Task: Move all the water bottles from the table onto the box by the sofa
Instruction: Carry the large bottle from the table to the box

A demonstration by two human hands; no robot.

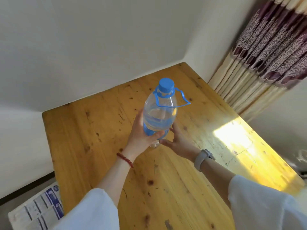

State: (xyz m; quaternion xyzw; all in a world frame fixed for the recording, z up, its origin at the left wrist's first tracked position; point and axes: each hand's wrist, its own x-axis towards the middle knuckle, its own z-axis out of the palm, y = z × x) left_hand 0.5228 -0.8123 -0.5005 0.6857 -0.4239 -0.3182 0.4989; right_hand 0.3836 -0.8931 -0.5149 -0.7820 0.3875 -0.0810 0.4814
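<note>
A large clear water bottle with a blue cap, a blue carry strap and a blue label is held above the wooden table. My left hand grips its lower body, thumb curled across the label. My right hand is at the bottle's lower right side, fingers fairly straight against it. The bottle leans slightly, cap away from me. I see no other bottle on the table.
White walls meet behind the table. A patterned curtain hangs at the right. A white box with blue print lies on the floor at the table's lower left. Sunlight falls on the table's right side.
</note>
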